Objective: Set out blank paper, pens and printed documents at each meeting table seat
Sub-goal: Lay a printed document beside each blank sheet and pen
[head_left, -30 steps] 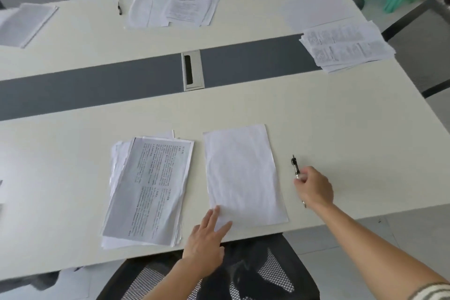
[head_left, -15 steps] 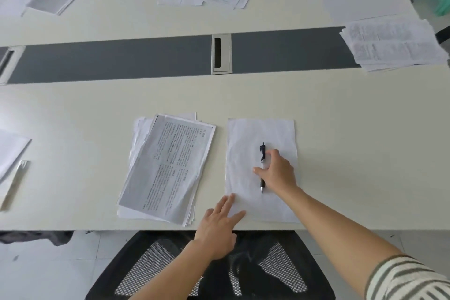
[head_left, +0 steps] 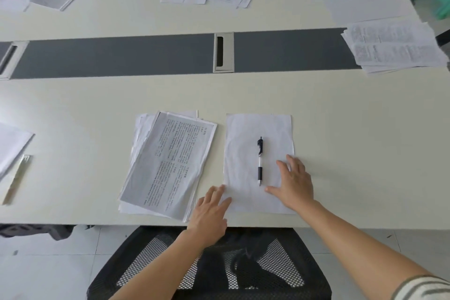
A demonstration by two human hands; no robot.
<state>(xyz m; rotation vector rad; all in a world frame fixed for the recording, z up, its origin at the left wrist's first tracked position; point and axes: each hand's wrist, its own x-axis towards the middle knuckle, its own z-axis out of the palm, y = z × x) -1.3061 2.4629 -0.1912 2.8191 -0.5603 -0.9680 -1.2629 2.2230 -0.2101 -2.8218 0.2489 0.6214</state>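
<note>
Cream table (head_left: 341, 134), mesh chair (head_left: 155, 260), tiled floor (head_left: 48, 265)

head cam | worn by the person, looks forward and steeply down | close over table (head_left: 341, 153) near edge | only view

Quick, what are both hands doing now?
Left hand: open, fingers touching the blank paper.
Right hand: open, flat on that paper, beside the pen.
</note>
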